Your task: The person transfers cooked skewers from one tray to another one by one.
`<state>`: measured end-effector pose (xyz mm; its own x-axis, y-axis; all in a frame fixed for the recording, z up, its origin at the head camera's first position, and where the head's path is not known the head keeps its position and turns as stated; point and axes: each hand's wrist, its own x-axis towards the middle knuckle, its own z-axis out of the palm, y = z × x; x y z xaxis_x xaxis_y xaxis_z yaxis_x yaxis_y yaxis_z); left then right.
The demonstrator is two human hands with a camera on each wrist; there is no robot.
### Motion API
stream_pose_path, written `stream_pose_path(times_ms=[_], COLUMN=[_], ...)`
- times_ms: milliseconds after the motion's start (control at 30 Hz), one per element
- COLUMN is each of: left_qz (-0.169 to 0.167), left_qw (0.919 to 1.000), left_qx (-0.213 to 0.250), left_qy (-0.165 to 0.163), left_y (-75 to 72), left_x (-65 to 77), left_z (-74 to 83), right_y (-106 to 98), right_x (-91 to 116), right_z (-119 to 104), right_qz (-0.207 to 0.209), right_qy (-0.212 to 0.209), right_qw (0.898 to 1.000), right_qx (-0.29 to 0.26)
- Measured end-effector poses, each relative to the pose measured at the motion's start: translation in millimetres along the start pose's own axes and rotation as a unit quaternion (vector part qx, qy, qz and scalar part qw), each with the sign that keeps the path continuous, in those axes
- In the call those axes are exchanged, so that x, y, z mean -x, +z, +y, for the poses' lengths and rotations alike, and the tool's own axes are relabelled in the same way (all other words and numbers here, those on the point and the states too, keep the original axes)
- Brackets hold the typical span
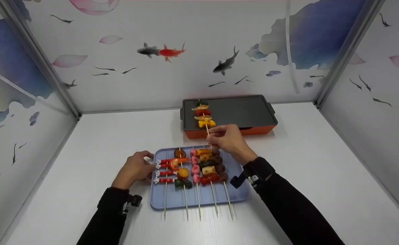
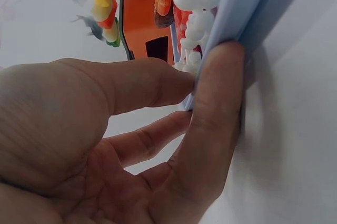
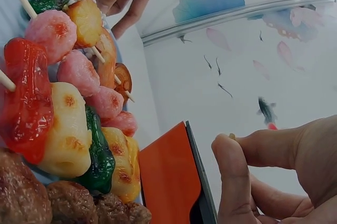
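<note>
My right hand (image 1: 231,141) pinches the bare stick of a skewer (image 1: 204,118) between thumb and fingertips. Yellow, red and green pieces on that skewer hang over the left end of a black-topped orange grill (image 1: 242,110); in the left wrist view the skewer (image 2: 108,10) appears raised. Only the stick's end shows between the fingertips in the right wrist view. At the left side of a blue tray (image 1: 158,200), my left hand (image 1: 134,170) grips its rim (image 2: 231,18), thumb and a finger on either side. Several skewers lie on the tray, including one with pink balls (image 1: 195,169).
Next to the pink balls lie a pepper and yellow-block skewer (image 1: 209,170) and a brown meatball skewer (image 3: 68,203). Stick ends overhang the tray's front edge. White printed panels (image 1: 117,88) enclose the white table (image 1: 308,163) at the back and sides.
</note>
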<state>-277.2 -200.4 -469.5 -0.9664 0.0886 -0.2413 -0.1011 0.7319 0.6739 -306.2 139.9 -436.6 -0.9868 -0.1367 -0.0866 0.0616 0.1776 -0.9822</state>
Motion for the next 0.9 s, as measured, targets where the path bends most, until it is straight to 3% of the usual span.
stream_pose_path(times_ms=[500,900], left_qz=[0.000,0.002], left_qw=[1.0000,1.0000], left_qx=[0.008,0.002], left_qy=[-0.002,0.000], left_y=[0.3,0.0], left_x=[-0.2,1.0], left_z=[0.2,1.4], right_y=[-7.9,-12.2], right_x=[19.5,37.2], right_z=[1.3,5.8], right_qz=[0.003,-0.005], right_qy=[-0.007,-0.037], right_qw=[1.000,0.999], right_qx=[-0.004,0.008])
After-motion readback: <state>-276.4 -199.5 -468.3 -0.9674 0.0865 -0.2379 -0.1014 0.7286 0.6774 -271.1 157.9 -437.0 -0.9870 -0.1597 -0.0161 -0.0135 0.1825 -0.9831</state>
